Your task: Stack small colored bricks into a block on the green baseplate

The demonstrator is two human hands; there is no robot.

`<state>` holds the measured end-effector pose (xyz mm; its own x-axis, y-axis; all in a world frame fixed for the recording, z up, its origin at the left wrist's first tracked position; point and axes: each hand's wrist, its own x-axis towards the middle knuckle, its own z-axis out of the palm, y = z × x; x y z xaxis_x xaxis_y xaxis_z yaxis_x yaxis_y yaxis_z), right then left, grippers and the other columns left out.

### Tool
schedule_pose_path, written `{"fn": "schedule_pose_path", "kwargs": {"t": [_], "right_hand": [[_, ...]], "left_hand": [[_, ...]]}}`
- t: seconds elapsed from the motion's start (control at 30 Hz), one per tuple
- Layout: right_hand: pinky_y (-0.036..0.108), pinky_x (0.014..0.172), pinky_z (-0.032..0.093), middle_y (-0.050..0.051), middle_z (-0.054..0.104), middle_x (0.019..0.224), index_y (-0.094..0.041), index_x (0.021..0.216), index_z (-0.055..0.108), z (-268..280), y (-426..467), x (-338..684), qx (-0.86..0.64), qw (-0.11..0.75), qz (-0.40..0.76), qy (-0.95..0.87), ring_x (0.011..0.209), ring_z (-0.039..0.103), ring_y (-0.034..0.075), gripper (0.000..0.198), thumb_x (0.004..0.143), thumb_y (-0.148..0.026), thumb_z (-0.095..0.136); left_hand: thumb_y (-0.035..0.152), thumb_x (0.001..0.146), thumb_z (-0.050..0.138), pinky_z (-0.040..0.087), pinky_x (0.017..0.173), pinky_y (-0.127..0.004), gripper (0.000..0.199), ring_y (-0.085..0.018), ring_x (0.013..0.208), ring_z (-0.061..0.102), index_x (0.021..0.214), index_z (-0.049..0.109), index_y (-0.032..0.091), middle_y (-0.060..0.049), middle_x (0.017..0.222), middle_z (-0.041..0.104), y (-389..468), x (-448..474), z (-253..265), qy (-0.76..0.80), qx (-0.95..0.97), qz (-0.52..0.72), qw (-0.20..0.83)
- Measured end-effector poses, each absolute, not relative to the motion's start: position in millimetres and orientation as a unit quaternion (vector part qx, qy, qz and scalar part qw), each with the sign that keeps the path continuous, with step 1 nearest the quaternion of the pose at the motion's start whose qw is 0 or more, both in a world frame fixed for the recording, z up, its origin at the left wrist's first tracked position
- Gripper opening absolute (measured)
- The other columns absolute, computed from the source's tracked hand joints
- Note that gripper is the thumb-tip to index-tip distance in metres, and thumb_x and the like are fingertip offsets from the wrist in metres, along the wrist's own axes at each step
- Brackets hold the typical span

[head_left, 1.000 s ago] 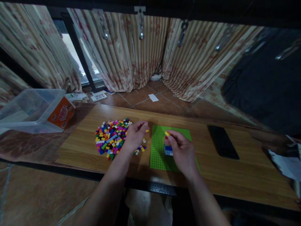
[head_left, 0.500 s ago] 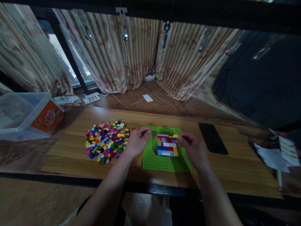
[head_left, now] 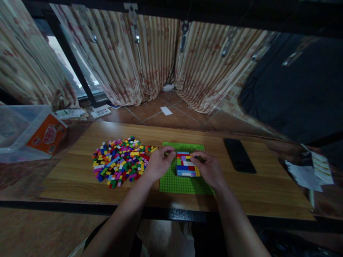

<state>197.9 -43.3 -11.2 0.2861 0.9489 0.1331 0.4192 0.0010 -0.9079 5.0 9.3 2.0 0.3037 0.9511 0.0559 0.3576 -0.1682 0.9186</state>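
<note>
A block of many-coloured building bricks (head_left: 185, 167) stands on a green studded baseplate (head_left: 171, 187). My right hand (head_left: 210, 169) is at the block's right side, thumb and fingers pinching a small yellow brick (head_left: 188, 157) over its top. Whether that brick touches the studs below, I cannot tell. By the block's upper left edge is my left hand (head_left: 158, 164), its fingers curved and a gap showing between thumb and forefinger. No brick shows in it. Left of that hand lies a spread heap of loose bricks (head_left: 118, 162) in many colours.
A black phone (head_left: 239, 155) lies right of the baseplate on the wooden table (head_left: 80, 189). A clear plastic tub (head_left: 24, 142) with an orange label stands at the far left. Papers (head_left: 304, 175) are at the right, beyond the table's edge.
My right hand has moved left with the yellow brick, from the block's upper right corner to over its top. My left hand has come closer to the block. The view has shifted slightly.
</note>
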Motion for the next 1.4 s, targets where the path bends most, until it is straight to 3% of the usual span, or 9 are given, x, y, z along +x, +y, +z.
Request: {"fn": "schedule_pose_path", "kwargs": {"t": [0.2,0.8,1.1,1.2,1.33,1.4], "right_hand": [[0.037,0.077,0.048,0.004,0.072,0.086,-0.022,0.078,0.074,-16,-40,197,-0.638,0.498,0.344,-0.477,0.079,0.064,0.021,0.017,0.068,-0.036,0.071],[0.034,0.068,0.047,0.003,0.073,0.074,-0.021,0.069,0.075,-13,-37,191,-0.64,0.531,0.389,-0.397,0.068,0.062,0.019,0.022,0.054,-0.036,0.08],[0.032,0.063,0.05,0.002,0.073,0.072,-0.021,0.075,0.075,-12,-39,193,-0.639,0.522,0.425,-0.372,0.062,0.063,0.017,0.029,0.053,-0.038,0.083],[0.034,0.065,0.052,0.003,0.074,0.075,-0.02,0.081,0.076,-11,-40,195,-0.638,0.515,0.436,-0.372,0.065,0.065,0.019,0.033,0.056,-0.04,0.082],[0.036,0.072,0.053,0.004,0.075,0.081,-0.021,0.081,0.076,-8,-41,196,-0.648,0.516,0.412,-0.38,0.073,0.067,0.02,0.029,0.06,-0.041,0.079],[0.037,0.073,0.053,0.004,0.075,0.082,-0.022,0.081,0.076,-7,-42,196,-0.65,0.516,0.4,-0.389,0.076,0.068,0.021,0.028,0.061,-0.042,0.078]], "left_hand": [[0.026,0.084,0.058,0.052,0.075,-0.029,0.027,-0.018,0.085,0.066,0.107,0.07,0.015,-0.007,0.1,0.073,5,26,-4,0.48,0.683,0.357,0.42],[0.016,0.078,0.062,0.053,0.072,-0.026,0.014,-0.015,0.074,0.067,0.087,0.072,0.016,-0.003,0.081,0.073,-3,52,1,0.515,0.648,0.359,0.43],[0.022,0.087,0.054,0.053,0.077,-0.027,0.021,-0.016,0.083,0.067,0.1,0.07,0.017,-0.004,0.09,0.074,-2,44,-4,0.483,0.69,0.361,0.4],[0.02,0.089,0.05,0.052,0.082,-0.028,0.024,-0.017,0.09,0.067,0.103,0.069,0.018,-0.006,0.098,0.073,6,32,-1,0.506,0.705,0.356,0.345],[0.012,0.084,0.05,0.046,0.096,-0.036,0.029,-0.023,0.103,0.061,0.107,0.069,0.014,-0.01,0.108,0.07,17,7,4,0.568,0.746,0.308,0.158],[0.011,0.083,0.049,0.044,0.096,-0.039,0.029,-0.025,0.102,0.059,0.102,0.07,0.013,-0.011,0.105,0.07,21,-5,4,0.589,0.76,0.263,0.08]]}}
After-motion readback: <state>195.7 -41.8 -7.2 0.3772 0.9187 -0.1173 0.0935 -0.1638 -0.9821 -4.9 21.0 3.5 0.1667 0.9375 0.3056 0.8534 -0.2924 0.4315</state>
